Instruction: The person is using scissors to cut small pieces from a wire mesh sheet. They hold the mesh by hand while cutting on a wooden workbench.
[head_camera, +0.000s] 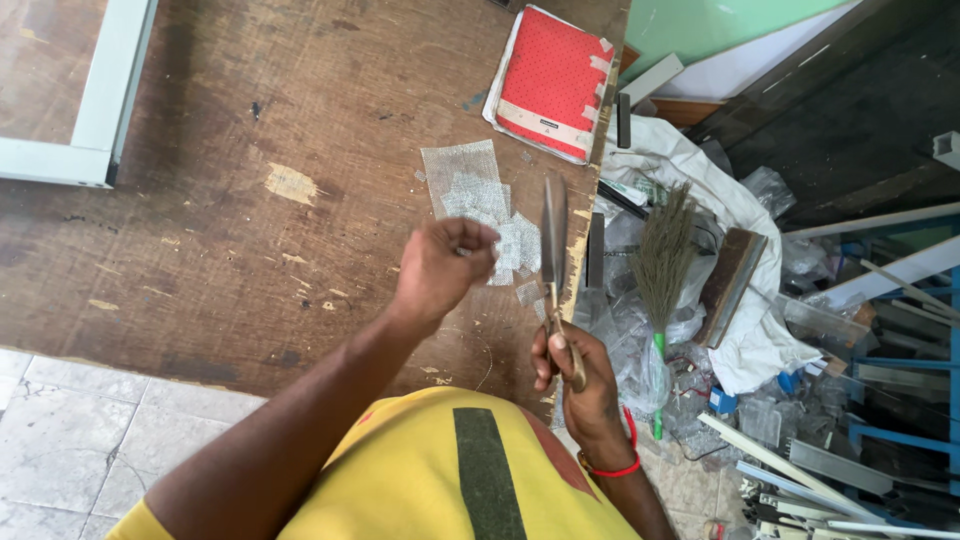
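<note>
Scissors (553, 262): gripped by handles in closed right hand (578, 385), blades shut, upright. Left hand (440, 268): closed, pinching mesh scrap (506, 245) above desk (250, 200).

**Bench and floor clutter**

Worn wooden table (250, 200); red dotted notebook (550, 80) at its far edge. White frame (105, 100) at the far left corner. Grass broom (662, 260) on crumpled plastic (640, 340), metal strips (800, 470) beside, tiled floor (70, 430).

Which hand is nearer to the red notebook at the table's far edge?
Left. The left hand is raised over the table, below the red notebook. The right hand, gripping scissors, sits closer to the person's body.
</note>
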